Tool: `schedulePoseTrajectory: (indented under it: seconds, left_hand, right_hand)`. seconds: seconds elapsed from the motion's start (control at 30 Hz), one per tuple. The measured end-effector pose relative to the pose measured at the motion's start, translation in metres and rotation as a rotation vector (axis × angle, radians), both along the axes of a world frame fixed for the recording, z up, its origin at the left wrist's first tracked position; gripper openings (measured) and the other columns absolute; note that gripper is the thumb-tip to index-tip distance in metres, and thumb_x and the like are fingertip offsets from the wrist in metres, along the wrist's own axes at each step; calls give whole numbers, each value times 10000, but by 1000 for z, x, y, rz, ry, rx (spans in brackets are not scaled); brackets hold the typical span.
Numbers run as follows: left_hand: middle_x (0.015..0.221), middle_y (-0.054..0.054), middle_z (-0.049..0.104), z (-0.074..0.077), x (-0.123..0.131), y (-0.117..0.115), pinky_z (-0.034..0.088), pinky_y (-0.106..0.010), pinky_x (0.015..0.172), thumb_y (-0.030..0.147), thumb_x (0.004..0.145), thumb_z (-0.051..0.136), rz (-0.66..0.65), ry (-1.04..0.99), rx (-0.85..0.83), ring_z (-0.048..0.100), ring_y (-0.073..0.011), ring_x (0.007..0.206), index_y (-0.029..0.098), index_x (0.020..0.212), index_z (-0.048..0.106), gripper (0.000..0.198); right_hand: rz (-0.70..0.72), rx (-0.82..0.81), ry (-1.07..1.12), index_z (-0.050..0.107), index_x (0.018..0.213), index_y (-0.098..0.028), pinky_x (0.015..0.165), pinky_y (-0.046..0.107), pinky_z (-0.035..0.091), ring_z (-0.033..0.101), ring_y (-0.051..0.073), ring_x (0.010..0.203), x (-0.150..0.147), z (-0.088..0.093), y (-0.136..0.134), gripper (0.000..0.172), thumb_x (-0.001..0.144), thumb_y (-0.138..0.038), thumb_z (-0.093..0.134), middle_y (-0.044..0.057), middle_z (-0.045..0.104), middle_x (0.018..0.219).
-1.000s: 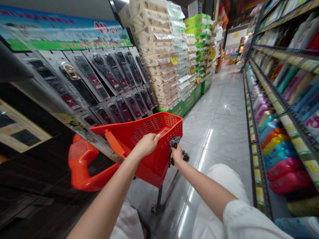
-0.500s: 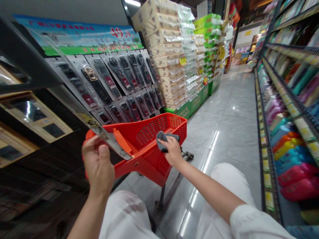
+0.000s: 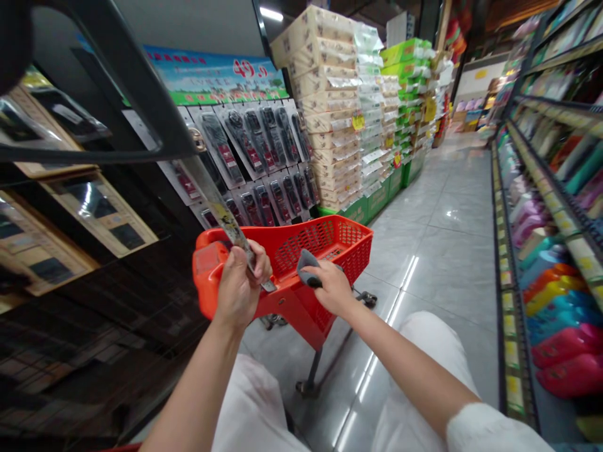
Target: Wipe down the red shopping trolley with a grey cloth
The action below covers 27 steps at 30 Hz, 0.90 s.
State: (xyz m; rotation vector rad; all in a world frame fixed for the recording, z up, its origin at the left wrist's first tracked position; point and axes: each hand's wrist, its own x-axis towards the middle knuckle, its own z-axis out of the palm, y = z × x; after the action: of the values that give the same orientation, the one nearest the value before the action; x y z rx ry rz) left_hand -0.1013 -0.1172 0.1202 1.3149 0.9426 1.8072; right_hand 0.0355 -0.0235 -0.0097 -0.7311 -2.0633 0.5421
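A red plastic shopping cart point(image 3: 301, 320) with perforated basket walls stands in front of me. A flat metal bar point(image 3: 221, 213) with worn yellow and black marks slants from a black loop-shaped frame point(image 3: 164, 119) close to the camera, down to the basket's near side. My left hand point(image 3: 240, 282) is closed around the lower part of this bar, thumb on the near side. In my right hand point(image 3: 333, 285), a grey cloth point(image 3: 307, 263) is gripped against the basket's near rim. A small dark part shows beneath the cloth.
Packaged belts point(image 3: 259, 138) hang on a display at left, above boxed goods point(image 3: 103, 210). Stacked cartons point(image 3: 330, 107) line the aisle beyond. A shelf of colourful bottles point(image 3: 560, 307) runs along the right. Grey tiled floor point(image 3: 433, 251) lies between them.
My left hand has moved right and its fingers have closed around the metal bar. My right hand keeps the cloth at the rim. The view has shifted left.
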Motion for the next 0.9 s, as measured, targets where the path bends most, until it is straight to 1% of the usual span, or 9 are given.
schedulePoseTrajectory:
  seconds: [0.07,0.13,0.27,0.37,0.47,0.53,0.63,0.8,0.9]
  left_hand:
    - [510,57,412,-2,1,4,323,-189,450,607,827,601,-18,-3,18,340,-73,442,193,818,578,415]
    - [515,50,449,-3,1,10,344,-189,458,596,836,597,-37,-15,23,366,-76,446,191,837,594,405]
    - [587,19,530,-6,-4,27,382,-191,470,627,829,580,-74,-47,-29,450,-87,492,179,858,627,451]
    - [590,8,533,-6,-8,42,385,-187,468,673,833,529,-83,-27,-43,464,-85,504,159,833,649,527]
    - [553,14,519,-6,-12,54,400,-187,489,657,834,544,-92,-24,-24,474,-89,509,165,776,635,504]
    - [534,18,506,-6,-16,59,407,-189,498,643,842,546,-118,-31,-26,474,-91,505,169,748,622,488]
    - [511,29,465,-6,-24,64,392,-185,487,626,852,545,-157,-38,-22,436,-83,479,170,725,611,479]
    - [508,38,429,-5,-31,62,371,-185,480,606,871,531,-170,-46,-11,391,-75,462,168,720,605,469]
    - [517,39,427,-2,-32,56,373,-189,487,600,870,537,-183,-56,-17,380,-75,465,169,716,597,462]
  right_hand:
    - [57,22,35,655,1218,-286,1021,381,442,553,233,1156,-4,4,-15,643,643,-40,504,36,639,1218]
    - [60,5,49,640,1242,-288,1037,378,432,537,227,1189,-2,2,-15,657,651,-35,501,36,618,1261]
    - [-91,-112,17,672,1183,-270,1040,374,429,527,222,1205,8,-5,21,629,648,-7,471,39,617,1248]
    - [-150,-158,-78,718,1070,-246,992,365,451,571,228,1112,3,9,40,520,676,-17,469,53,664,1119]
    - [-76,-110,-130,726,1031,-252,935,348,472,592,222,1027,-15,31,31,452,705,-54,485,49,677,1044]
    - [-19,-50,-113,705,1096,-269,954,346,465,579,218,1058,-24,39,20,492,702,-65,494,36,667,1102]
    - [9,-23,-105,662,1192,-302,1001,353,449,541,214,1150,-26,37,16,594,677,-54,501,10,631,1220]
    - [-144,-103,-137,691,1149,-287,983,367,466,559,225,1123,-26,31,24,571,685,-30,479,31,639,1188]
    - [-41,-2,-108,681,1167,-284,996,366,458,560,221,1110,-35,37,8,547,701,-54,510,31,642,1175]
